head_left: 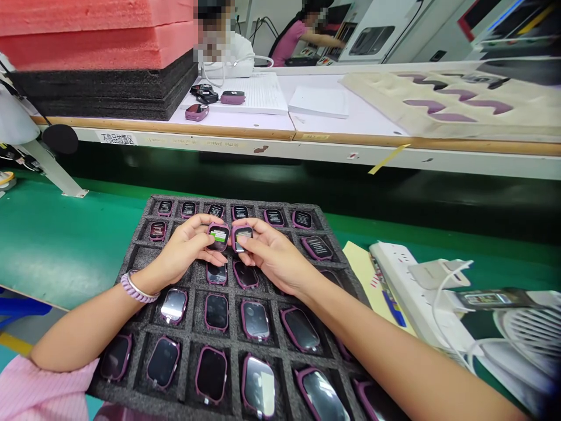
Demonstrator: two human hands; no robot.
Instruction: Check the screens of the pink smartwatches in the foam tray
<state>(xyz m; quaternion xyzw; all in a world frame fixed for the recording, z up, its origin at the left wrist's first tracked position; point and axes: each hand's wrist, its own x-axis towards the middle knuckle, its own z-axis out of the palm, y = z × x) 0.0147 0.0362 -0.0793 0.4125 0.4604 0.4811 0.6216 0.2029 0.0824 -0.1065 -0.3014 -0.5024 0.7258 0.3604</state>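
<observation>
Across the lower middle of the frame lies a dark foam tray (144, 257) cut into square pockets, resting on a green bench surface (56, 240), and most pockets hold a purple-rimmed watch body lying face up. Both forearms reach in from the bottom corners and converge over the tray's upper rows, the left one bare from a pink sleeve (30, 389) and wearing a lilac wristband (135, 288). The left hand (184, 251) curls palm inward with thumb and fingers pinched around the left watch (218, 236), whose screen shows a lit green bar. The right hand (274, 254) mirrors it, fingers closed around the right watch (242, 237), its screen showing lines of text. The two watches are held just above the tray, side by side and nearly touching, screens tilted up toward the camera. At lower right of the frame sits a white power strip (394, 275) with a white cable (442, 292). Along the upper part of the frame runs a white workbench (350, 126) carrying stacked pink and black foam sheets (100, 58) at upper left, with a few more watches (197, 111) beside them.
</observation>
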